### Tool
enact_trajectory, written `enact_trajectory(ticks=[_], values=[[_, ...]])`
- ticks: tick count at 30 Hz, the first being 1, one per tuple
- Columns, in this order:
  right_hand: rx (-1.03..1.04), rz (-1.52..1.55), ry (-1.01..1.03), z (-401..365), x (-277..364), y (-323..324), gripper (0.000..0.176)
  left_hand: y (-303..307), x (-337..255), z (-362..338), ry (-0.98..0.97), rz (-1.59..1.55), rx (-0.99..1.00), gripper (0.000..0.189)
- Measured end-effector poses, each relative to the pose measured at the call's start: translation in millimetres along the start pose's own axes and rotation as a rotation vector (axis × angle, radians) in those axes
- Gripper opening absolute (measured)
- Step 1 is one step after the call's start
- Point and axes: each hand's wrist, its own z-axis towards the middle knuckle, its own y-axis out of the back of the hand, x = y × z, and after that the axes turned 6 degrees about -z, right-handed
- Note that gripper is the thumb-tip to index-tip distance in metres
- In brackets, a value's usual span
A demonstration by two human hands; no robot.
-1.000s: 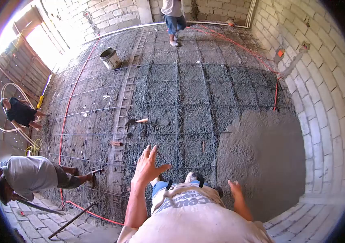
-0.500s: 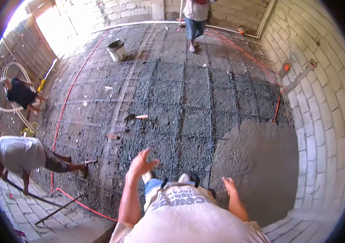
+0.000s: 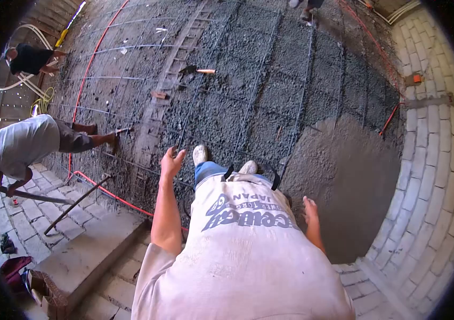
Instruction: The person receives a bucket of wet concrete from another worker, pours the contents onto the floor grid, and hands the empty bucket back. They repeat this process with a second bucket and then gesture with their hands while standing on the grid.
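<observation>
My left hand (image 3: 171,162) is raised over the gravel with its fingers apart and holds nothing. On the other side of my body, my right hand (image 3: 310,210) hangs beside the smooth wet concrete (image 3: 352,176), fingers loosely extended and empty. Between them show my two shoes on the gravel bed (image 3: 232,125), under a grid of reinforcing bars (image 3: 301,88). Farther ahead lies a small hand tool (image 3: 204,71) with a dark head and a pale orange-tipped handle, apart from both hands.
At left, a bent-over person (image 3: 30,141) grips a long handle. Another person (image 3: 29,58) is near coiled pipes. A third person's legs show at the top. A red conduit (image 3: 91,61) crosses the ground. A block wall (image 3: 429,154) stands right; a concrete ledge (image 3: 96,245) lies lower left.
My view has tilted downward, so the ground ahead sits higher and the bucket has left the frame. Both hands stay empty; my left hand sits closer to my body.
</observation>
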Motion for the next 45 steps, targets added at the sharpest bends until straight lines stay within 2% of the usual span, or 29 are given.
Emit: enact_trajectory(ticks=[3,5,6,7,9,10,15,20,25,27,29,30,33,36,39,45], values=[[0.022,0.055,-0.054,-17,38,-1,0.058,0,16,-7,0.053,-0.110,-0.055,0.050],[0.018,0.029,-0.024,-20,55,-3,0.060,-12,70,-3,0.185,-0.081,-0.055,0.047],[0.030,0.004,-0.022,-28,71,-4,0.061,-17,92,-4,0.259,-0.238,-0.053,0.048],[0.034,0.001,-0.017,-27,80,-6,0.061,-18,106,-8,0.260,-0.239,-0.060,0.048],[0.021,-0.027,0.020,-24,93,-7,0.062,-18,121,-16,0.303,-0.109,-0.167,0.051],[0.026,-0.030,0.035,-24,98,-8,0.060,-15,122,-20,0.363,-0.143,-0.151,0.052],[0.034,-0.073,0.063,-22,113,-11,0.057,-17,146,-17,0.414,-0.233,-0.164,0.051],[0.034,-0.093,0.034,-14,109,-14,0.056,-7,115,-14,0.402,-0.273,-0.157,0.051],[0.031,-0.050,0.025,-7,98,-19,0.056,-11,107,-13,0.331,-0.180,-0.198,0.053],[0.047,-0.043,0.009,-5,91,-21,0.053,-7,85,-18,0.329,-0.129,-0.181,0.054],[0.042,-0.025,0.007,-3,84,-23,0.053,-8,91,-20,0.331,-0.172,-0.171,0.054],[0.052,-0.026,0.008,-2,80,-24,0.053,-22,131,-8,0.344,-0.230,-0.181,0.051],[0.065,-0.012,-0.007,0,70,-24,0.053,-10,99,-14,0.341,-0.201,-0.116,0.046],[0.064,0.028,-0.029,2,62,-25,0.053,-10,94,-8,0.342,-0.210,-0.119,0.044],[0.060,0.065,-0.037,8,56,-23,0.054,-2,56,-15,0.274,-0.200,-0.197,0.045],[0.069,0.051,-0.028,7,69,-21,0.053,-8,74,-3,0.279,-0.147,-0.191,0.046]])
